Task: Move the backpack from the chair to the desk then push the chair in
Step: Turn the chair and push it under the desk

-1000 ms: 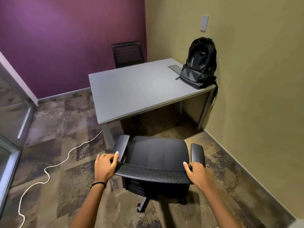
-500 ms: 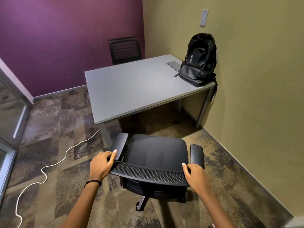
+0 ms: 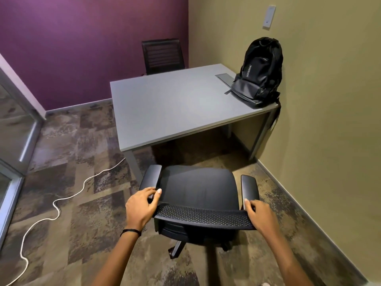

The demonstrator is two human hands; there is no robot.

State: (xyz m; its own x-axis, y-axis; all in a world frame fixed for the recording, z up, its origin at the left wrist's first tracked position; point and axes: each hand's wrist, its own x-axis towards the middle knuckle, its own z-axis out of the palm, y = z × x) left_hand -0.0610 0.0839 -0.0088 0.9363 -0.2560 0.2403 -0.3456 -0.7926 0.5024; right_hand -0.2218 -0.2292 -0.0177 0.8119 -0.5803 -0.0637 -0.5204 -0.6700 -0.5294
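1. Standing upright on the far right corner of the grey counter [image 3: 177, 104]: one black backpack [image 3: 260, 71], closed, its contents not visible. Its long axis runs vertically, top upward, back against the olive wall [image 3: 329, 100], lettered front facing the room. One strap hangs over the counter's edge beside the wall.
2. Recessed grey panel [image 3: 226, 79] in the counter top, just beside the backpack's base, partly covered by it.
3. Black chair [image 3: 198, 190], seat bare, standing on the patterned carpet [image 3: 82, 141] in front of the counter's near edge and apart from it. The seat faces the counter; the mesh backrest top is nearest the camera, its long edge running left to right. An armrest sits on either side.
4. Left hand [image 3: 141, 207], a black band at the wrist, curled over the left end of the backrest top, thumb toward the seat: grasping the chair.
5. Right hand [image 3: 259, 213], fingers wrapped over the right end of the backrest top, just behind the right armrest: grasping the chair.
6. Second black chair [image 3: 162, 55] behind the counter, against the purple wall [image 3: 82, 38].
7. White cable [image 3: 55, 205] snaking across the carpet at left.
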